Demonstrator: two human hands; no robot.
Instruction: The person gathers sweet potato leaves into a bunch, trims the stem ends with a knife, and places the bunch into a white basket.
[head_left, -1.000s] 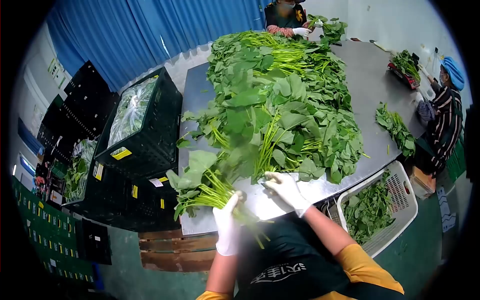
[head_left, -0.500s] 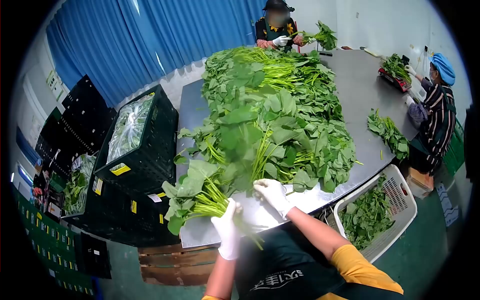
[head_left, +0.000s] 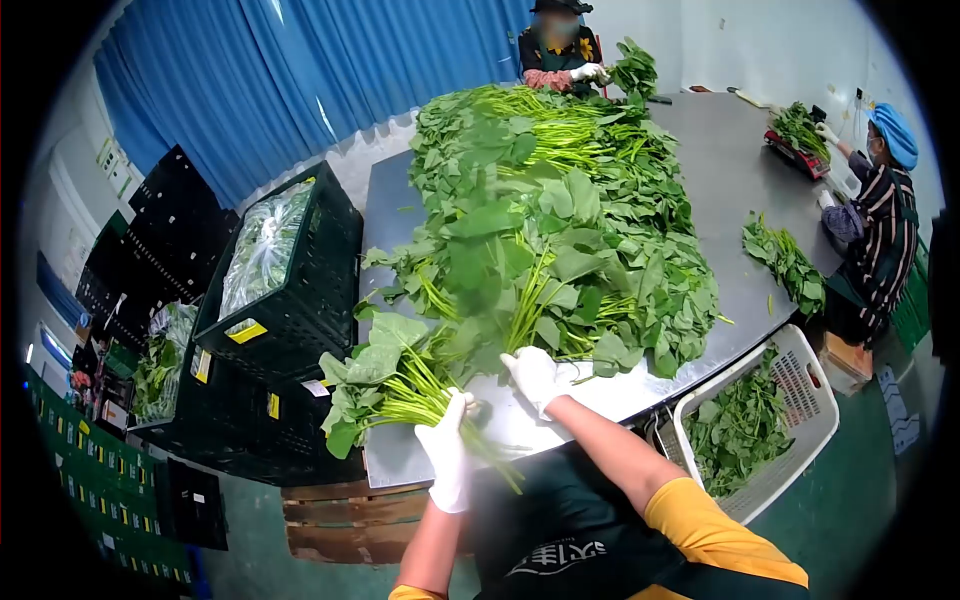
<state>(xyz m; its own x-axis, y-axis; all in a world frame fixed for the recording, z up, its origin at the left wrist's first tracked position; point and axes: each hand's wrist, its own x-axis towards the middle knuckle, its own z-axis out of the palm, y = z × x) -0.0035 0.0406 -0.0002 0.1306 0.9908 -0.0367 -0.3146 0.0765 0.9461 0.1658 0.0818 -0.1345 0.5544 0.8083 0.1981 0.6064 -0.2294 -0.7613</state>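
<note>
My left hand (head_left: 446, 445), in a white glove, is closed around a bunch of leafy green stems (head_left: 405, 395). The bunch's leaves point to the upper left, and its stem ends hang below my fist. My right hand (head_left: 535, 380), also gloved in white, is at the front edge of a large heap of leafy greens (head_left: 640, 270). Its fingertips are pinched at the lower ends of some stems (head_left: 524, 310) there; the exact grip is partly hidden. A blurred patch obscures part of the heap in front of me.
The heap covers much of a metal table (head_left: 725, 160). Dark crates (head_left: 285, 300), one with bagged greens (head_left: 265, 245), stand at left. A white basket (head_left: 810, 410) of leaves sits at right. Two co-workers are at the far side and right; greens rest on a red scale (head_left: 800, 160).
My right hand has shifted slightly left and up against the stems. The left hand keeps its bunch, nearly unmoved. The view has tilted a little, and the far co-worker's hands have moved with their bunch.
</note>
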